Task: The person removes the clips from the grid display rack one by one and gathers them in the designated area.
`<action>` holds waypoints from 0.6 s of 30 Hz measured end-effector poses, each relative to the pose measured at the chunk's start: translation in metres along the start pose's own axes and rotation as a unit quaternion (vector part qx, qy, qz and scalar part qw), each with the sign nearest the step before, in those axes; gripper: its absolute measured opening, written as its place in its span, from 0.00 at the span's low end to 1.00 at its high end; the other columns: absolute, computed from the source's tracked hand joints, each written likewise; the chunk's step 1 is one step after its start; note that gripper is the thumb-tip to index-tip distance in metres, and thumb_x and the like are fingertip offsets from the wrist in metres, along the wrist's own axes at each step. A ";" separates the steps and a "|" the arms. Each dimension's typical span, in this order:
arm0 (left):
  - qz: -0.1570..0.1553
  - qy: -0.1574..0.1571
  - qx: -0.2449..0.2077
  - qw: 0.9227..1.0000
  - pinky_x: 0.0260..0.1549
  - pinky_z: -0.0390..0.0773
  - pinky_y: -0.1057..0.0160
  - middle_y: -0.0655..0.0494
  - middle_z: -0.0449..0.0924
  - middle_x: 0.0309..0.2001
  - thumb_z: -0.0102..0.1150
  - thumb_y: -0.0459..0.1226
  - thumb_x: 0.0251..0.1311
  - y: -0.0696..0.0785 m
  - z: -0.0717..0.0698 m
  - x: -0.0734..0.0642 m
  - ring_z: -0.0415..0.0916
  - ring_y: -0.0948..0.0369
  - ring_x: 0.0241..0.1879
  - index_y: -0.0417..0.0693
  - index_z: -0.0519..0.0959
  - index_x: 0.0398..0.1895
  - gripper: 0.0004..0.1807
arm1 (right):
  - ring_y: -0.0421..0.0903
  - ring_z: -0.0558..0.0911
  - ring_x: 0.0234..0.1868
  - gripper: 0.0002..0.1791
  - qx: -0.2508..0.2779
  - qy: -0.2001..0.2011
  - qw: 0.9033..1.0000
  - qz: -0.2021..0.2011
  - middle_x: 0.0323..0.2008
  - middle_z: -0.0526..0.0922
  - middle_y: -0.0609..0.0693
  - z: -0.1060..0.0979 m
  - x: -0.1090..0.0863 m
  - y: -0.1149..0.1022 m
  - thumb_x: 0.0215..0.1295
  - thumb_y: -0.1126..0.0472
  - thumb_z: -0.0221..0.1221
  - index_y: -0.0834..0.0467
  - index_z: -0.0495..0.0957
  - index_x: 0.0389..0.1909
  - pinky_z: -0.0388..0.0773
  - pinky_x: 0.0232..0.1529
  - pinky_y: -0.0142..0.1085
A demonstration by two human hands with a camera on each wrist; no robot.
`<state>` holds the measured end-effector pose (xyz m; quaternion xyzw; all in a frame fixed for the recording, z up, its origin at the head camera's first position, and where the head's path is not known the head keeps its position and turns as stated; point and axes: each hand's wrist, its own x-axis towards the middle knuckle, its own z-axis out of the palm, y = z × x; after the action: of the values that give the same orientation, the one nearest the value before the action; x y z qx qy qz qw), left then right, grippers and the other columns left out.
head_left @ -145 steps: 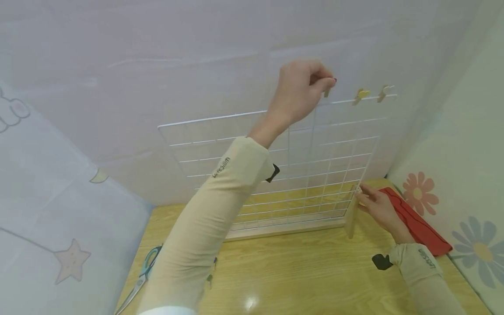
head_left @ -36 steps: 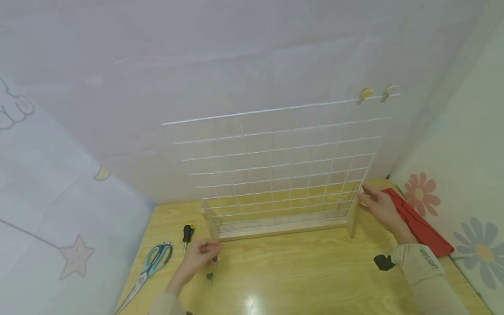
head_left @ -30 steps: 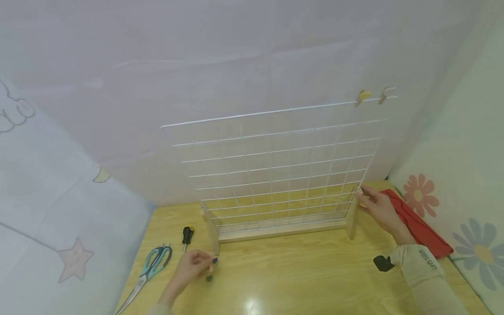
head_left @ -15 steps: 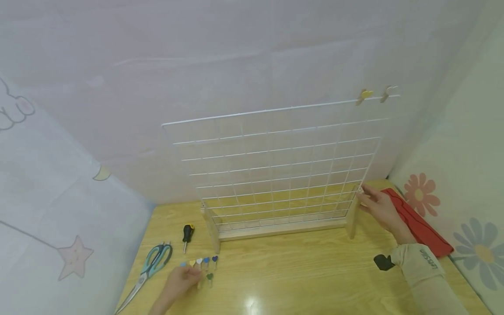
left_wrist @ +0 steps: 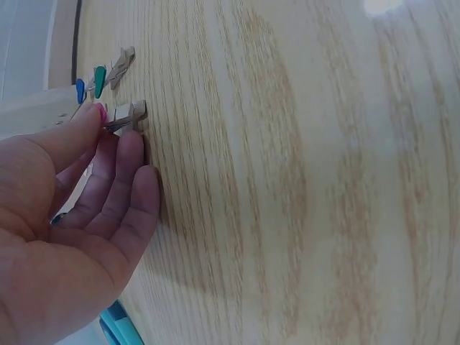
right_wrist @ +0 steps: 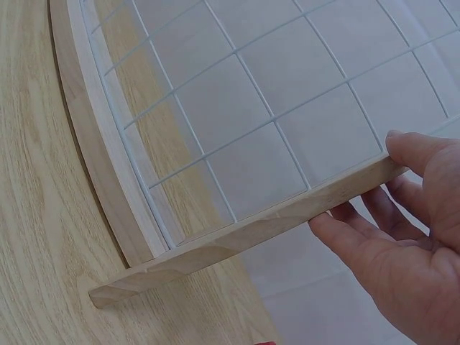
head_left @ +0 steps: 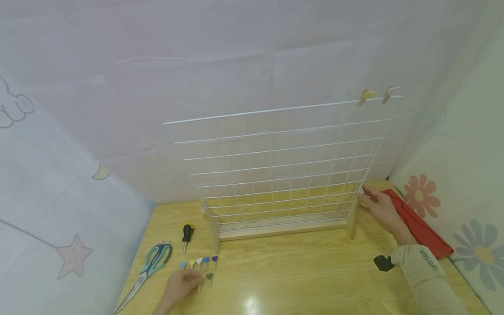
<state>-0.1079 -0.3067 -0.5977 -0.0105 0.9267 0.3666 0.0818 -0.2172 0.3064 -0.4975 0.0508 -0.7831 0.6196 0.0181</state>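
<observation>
My left hand [head_left: 181, 286] is low over the table at the left, pinching a small wooden clothespin [left_wrist: 128, 113] with a pink top between thumb and fingertips. Beside it stands a green heart clothespin [head_left: 209, 277], and just beyond lies a row of several heart clothespins, among them a dark blue one [head_left: 215, 259] and a yellow one [head_left: 192, 263]. My right hand [right_wrist: 402, 237] grips the upper end of the wooden side post [right_wrist: 244, 230] of a white wire grid [head_left: 241, 114]. A yellow clothespin [head_left: 366, 95] and a white clothespin [head_left: 388, 93] are clipped on the grid's top wire.
Left of the stand are a black-and-yellow screwdriver [head_left: 187, 233] and teal-handled scissors [head_left: 151, 264] on the wooden table [head_left: 283, 271]. Red folded fabric [head_left: 419, 227] lies beyond my right hand. Cloth-covered walls enclose the back and sides.
My left hand has come down from the grid's top wire to the table, then moved left along the clothespins, uncovering the row. My right hand stays on the post.
</observation>
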 end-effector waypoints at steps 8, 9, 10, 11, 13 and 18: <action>-0.021 0.014 -0.002 1.000 0.25 0.77 0.68 0.60 0.83 0.29 0.69 0.43 0.53 -0.006 0.005 0.004 0.78 0.64 0.28 0.48 0.84 0.30 0.08 | 0.23 0.74 0.46 0.35 -0.003 0.001 1.000 -0.002 0.56 0.67 0.60 -0.001 0.001 0.000 0.73 0.55 0.51 0.71 0.50 0.71 0.78 0.45 0.26; -0.024 0.017 -0.002 1.000 0.25 0.77 0.68 0.60 0.83 0.29 0.69 0.43 0.53 -0.007 0.006 0.004 0.78 0.64 0.28 0.48 0.84 0.30 0.08 | 0.24 0.74 0.46 0.35 -0.002 0.002 1.000 -0.002 0.55 0.68 0.56 -0.001 0.001 0.000 0.73 0.55 0.51 0.71 0.50 0.71 0.78 0.45 0.26; -0.025 0.021 -0.001 0.999 0.25 0.77 0.68 0.60 0.83 0.28 0.69 0.42 0.53 -0.007 0.007 0.005 0.78 0.64 0.28 0.47 0.84 0.30 0.09 | 0.24 0.74 0.46 0.35 0.000 0.003 1.000 -0.001 0.54 0.68 0.53 0.000 0.001 0.000 0.73 0.56 0.51 0.71 0.50 0.71 0.78 0.45 0.26; -0.026 0.024 0.002 0.999 0.26 0.77 0.68 0.60 0.83 0.28 0.69 0.43 0.53 -0.007 0.007 0.005 0.78 0.65 0.28 0.47 0.84 0.30 0.09 | 0.24 0.74 0.46 0.36 0.001 0.004 1.000 -0.001 0.53 0.69 0.50 0.000 0.001 0.000 0.73 0.56 0.51 0.72 0.50 0.71 0.78 0.45 0.26; -0.030 0.029 0.003 0.999 0.25 0.77 0.68 0.60 0.83 0.28 0.70 0.43 0.52 -0.007 0.008 0.005 0.77 0.65 0.27 0.48 0.84 0.29 0.09 | 0.24 0.75 0.46 0.36 0.002 0.006 1.000 -0.001 0.52 0.69 0.48 0.000 0.000 -0.001 0.73 0.56 0.51 0.72 0.50 0.71 0.78 0.45 0.26; -0.040 0.028 -0.016 0.999 0.22 0.77 0.68 0.59 0.83 0.26 0.69 0.44 0.53 -0.005 0.008 0.003 0.77 0.64 0.24 0.47 0.84 0.30 0.10 | 0.22 0.74 0.45 0.36 0.002 0.009 1.000 0.004 0.57 0.66 0.61 0.001 0.000 -0.001 0.73 0.55 0.51 0.73 0.49 0.71 0.78 0.45 0.25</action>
<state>-0.1094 -0.3052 -0.6073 -0.0592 0.9214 0.3777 0.0706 -0.2170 0.3053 -0.4967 0.0418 -0.7820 0.6215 0.0228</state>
